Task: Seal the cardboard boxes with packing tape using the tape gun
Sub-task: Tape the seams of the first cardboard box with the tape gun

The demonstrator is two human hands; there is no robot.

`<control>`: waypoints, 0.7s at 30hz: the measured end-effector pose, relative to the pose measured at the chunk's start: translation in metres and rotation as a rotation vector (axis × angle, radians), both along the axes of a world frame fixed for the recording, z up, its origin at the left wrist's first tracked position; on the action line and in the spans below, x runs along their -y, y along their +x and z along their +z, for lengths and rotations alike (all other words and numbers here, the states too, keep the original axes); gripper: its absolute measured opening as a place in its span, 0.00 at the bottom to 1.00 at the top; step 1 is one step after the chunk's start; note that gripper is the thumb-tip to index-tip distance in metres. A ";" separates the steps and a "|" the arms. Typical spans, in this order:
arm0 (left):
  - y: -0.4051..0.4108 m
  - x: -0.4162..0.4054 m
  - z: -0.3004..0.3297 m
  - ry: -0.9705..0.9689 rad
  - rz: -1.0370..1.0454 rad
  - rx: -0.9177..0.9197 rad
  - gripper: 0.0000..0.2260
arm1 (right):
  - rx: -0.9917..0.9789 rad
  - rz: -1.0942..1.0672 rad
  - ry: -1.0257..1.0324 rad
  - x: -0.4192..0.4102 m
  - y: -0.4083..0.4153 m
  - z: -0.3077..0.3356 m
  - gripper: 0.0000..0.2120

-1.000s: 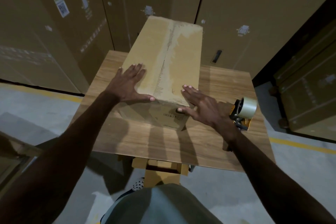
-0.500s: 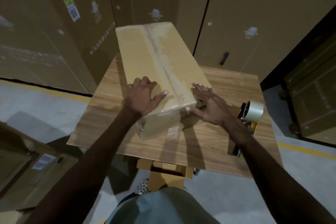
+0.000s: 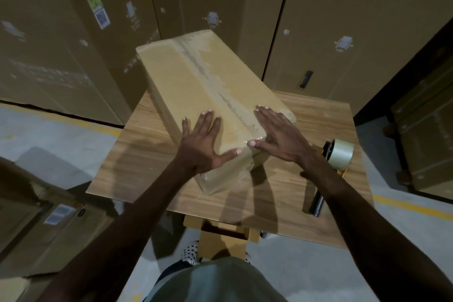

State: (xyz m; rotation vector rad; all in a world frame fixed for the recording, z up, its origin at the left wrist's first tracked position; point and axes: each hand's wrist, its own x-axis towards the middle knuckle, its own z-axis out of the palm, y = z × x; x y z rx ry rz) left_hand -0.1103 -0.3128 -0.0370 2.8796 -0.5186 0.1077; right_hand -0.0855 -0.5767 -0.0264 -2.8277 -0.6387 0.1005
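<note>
Since the earlier frame, the cardboard box (image 3: pixel 208 95) is turned further; left hand (image 3: pixel 202 146) and right hand (image 3: pixel 278 137) are pressed flat, fingers spread. Stiff, light-looking; best held by its edges.

1. One cardboard box (image 3: pixel 210 95) on the table.
2. One wooden table (image 3: pixel 294 193).
3. One tape gun (image 3: pixel 335 157) at the right (carrying one roll of clear tape (image 3: pixel 343 155)).
4. Two hands: left hand (image 3: pixel 201 144), right hand (image 3: pixel 279 137).
5. One labelled carton (image 3: pixel 49 223) on the floor, near left.
</note>
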 end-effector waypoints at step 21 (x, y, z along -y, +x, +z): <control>-0.048 0.015 -0.010 -0.091 -0.061 0.093 0.40 | -0.069 0.169 0.003 0.035 0.035 0.014 0.46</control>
